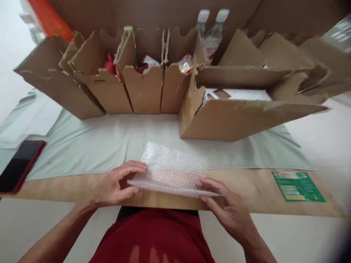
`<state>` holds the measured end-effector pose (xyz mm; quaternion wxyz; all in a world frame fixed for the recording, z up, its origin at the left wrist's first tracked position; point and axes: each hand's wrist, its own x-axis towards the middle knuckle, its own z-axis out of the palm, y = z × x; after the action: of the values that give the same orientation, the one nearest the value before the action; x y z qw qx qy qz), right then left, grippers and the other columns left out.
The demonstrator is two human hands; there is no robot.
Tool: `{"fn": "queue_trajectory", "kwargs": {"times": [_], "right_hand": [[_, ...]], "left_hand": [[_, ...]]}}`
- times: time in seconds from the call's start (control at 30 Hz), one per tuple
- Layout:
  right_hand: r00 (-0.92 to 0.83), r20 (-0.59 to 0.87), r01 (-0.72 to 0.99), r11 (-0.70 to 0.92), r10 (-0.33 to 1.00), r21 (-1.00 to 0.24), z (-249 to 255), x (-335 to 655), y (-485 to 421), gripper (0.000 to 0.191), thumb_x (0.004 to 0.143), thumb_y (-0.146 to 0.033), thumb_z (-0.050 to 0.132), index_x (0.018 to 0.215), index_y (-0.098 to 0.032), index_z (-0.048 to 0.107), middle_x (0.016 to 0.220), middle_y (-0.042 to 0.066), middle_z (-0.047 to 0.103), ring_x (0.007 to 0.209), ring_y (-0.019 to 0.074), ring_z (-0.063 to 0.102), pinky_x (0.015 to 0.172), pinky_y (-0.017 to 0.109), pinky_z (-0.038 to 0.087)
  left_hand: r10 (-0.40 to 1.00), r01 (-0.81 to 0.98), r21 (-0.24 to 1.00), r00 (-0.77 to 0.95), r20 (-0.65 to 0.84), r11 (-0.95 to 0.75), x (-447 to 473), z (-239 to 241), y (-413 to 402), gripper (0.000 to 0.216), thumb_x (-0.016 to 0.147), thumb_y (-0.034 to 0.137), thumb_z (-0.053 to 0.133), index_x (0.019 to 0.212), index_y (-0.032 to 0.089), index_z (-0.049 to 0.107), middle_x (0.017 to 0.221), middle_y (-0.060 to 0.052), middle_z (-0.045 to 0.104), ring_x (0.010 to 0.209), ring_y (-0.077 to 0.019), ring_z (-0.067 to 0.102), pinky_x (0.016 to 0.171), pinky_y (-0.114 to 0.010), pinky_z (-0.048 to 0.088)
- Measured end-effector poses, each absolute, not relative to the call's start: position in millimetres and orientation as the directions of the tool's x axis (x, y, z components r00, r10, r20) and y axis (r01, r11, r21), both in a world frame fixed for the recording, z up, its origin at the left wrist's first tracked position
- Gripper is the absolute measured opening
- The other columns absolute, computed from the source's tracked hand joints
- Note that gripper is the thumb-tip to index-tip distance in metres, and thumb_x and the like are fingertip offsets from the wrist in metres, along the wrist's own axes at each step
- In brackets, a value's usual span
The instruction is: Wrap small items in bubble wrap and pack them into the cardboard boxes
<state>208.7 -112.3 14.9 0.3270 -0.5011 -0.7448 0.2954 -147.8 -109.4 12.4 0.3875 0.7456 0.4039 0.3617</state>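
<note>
A clear sheet or pouch of bubble wrap lies at the front edge of the table, its near edge lifted toward me. My left hand holds its left end, with the thumb below the lifted edge and the fingers above. At the right corner, my right hand pinches the bubble wrap between thumb and fingers. Whether the wrap is folded double or open as a bag is hard to make out. Nothing shows inside it.
Cardboard bins holding small packets stand along the back. A wider cardboard box with a white box inside is at right. Two clear bottles rise behind. A phone lies left, a green printed card right.
</note>
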Motion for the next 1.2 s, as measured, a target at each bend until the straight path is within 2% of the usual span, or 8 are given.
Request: {"fn": "queue_trajectory", "kwargs": {"times": [0.13, 0.33, 0.47, 0.7, 0.8, 0.93, 1.07, 1.2], "right_hand": [[-0.172, 0.157, 0.528, 0.226, 0.972, -0.819, 10.1, 206.0, -109.7, 0.014, 0.095, -0.03, 0.063, 0.093, -0.023, 0.076, 0.086, 0.001, 0.08, 0.075, 0.019, 0.077, 0.069, 0.024, 0.063], [0.023, 0.299, 0.666, 0.208, 0.954, -0.716, -1.2, 197.4, -102.4, 0.018, 0.096, -0.036, 0.065, 0.098, -0.02, 0.073, 0.081, 0.003, 0.076, 0.064, 0.0176, 0.069, 0.062, 0.027, 0.059], [-0.038, 0.474, 0.799, 0.312, 0.88, -0.514, -14.7, 194.8, -88.5, 0.018, 0.1, -0.033, 0.062, 0.108, -0.02, 0.072, 0.085, 0.005, 0.076, 0.07, 0.0199, 0.068, 0.075, 0.035, 0.058], [-0.148, 0.542, 0.934, 0.297, 0.827, -0.198, -10.7, 198.2, -80.4, 0.031, 0.104, -0.036, 0.057, 0.124, -0.013, 0.064, 0.094, 0.012, 0.073, 0.079, 0.0268, 0.065, 0.074, 0.04, 0.046], [-0.23, 0.574, 0.891, 0.408, 0.786, -0.201, 5.3, 188.5, -90.1, 0.02, 0.103, -0.023, 0.058, 0.122, -0.017, 0.062, 0.107, 0.014, 0.071, 0.091, 0.0268, 0.066, 0.077, 0.038, 0.046], [-0.411, 0.448, 0.794, 0.553, 0.794, -0.251, 10.4, 169.0, -92.1, 0.019, 0.103, -0.014, 0.051, 0.112, -0.021, 0.067, 0.103, 0.008, 0.072, 0.084, 0.0216, 0.063, 0.075, 0.035, 0.045], [-0.469, 0.339, 0.764, 0.567, 0.816, -0.307, 3.4, 174.3, -84.2, 0.023, 0.104, -0.02, 0.048, 0.107, -0.021, 0.071, 0.105, 0.007, 0.074, 0.087, 0.0231, 0.064, 0.074, 0.036, 0.047], [-0.401, 0.392, 0.737, 0.545, 0.828, -0.399, 9.7, 199.5, -69.2, 0.023, 0.106, -0.024, 0.049, 0.114, -0.021, 0.07, 0.108, 0.007, 0.076, 0.1, 0.0234, 0.069, 0.086, 0.038, 0.051]], "left_hand": [[0.932, 0.517, 0.801, 0.339, 0.131, -0.301, -136.3, 20.3, -105.6, 0.017, 0.093, 0.022, 0.06, 0.104, 0.024, 0.073, 0.103, -0.005, 0.078, 0.097, -0.0221, 0.074, 0.081, -0.033, 0.059], [0.994, 0.699, 0.713, 0.105, -0.036, -0.048, -114.6, 23.9, -88.4, 0.026, 0.094, 0.035, 0.056, 0.071, 0.023, 0.061, 0.06, 0.005, 0.058, 0.054, -0.0145, 0.055, 0.051, -0.026, 0.041], [0.994, 0.78, 0.622, 0.006, 0.106, -0.071, -109.3, 3.1, -85.8, 0.016, 0.091, 0.037, 0.059, 0.095, 0.025, 0.068, 0.071, 0.002, 0.067, 0.06, -0.0184, 0.062, 0.06, -0.03, 0.048], [0.912, 0.897, 0.398, 0.018, 0.409, -0.195, -108.5, -6.7, -95.4, 0.049, 0.096, 0.032, 0.061, 0.144, 0.025, 0.051, 0.105, -0.01, 0.069, 0.094, -0.0306, 0.067, 0.083, -0.043, 0.054], [0.826, 0.869, 0.301, 0.19, 0.531, -0.393, -103.7, 6.2, -98.4, 0.048, 0.096, 0.019, 0.061, 0.142, 0.027, 0.053, 0.127, -0.016, 0.064, 0.114, -0.034, 0.062, 0.096, -0.049, 0.051], [0.841, 0.815, 0.265, 0.422, 0.338, -0.516, -95.5, 11.8, -90.8, 0.024, 0.098, 0.014, 0.055, 0.115, 0.025, 0.067, 0.103, -0.009, 0.069, 0.093, -0.0256, 0.063, 0.08, -0.04, 0.053], [0.872, 0.804, 0.338, 0.459, 0.172, -0.49, -97.0, 9.6, -78.8, 0.016, 0.098, 0.019, 0.055, 0.101, 0.022, 0.071, 0.093, -0.007, 0.069, 0.083, -0.0233, 0.062, 0.073, -0.037, 0.054], [0.885, 0.757, 0.458, 0.384, 0.264, -0.465, -109.8, 17.1, -72.4, 0.022, 0.098, 0.02, 0.052, 0.109, 0.024, 0.07, 0.101, -0.007, 0.068, 0.087, -0.0209, 0.066, 0.075, -0.032, 0.055]]}}
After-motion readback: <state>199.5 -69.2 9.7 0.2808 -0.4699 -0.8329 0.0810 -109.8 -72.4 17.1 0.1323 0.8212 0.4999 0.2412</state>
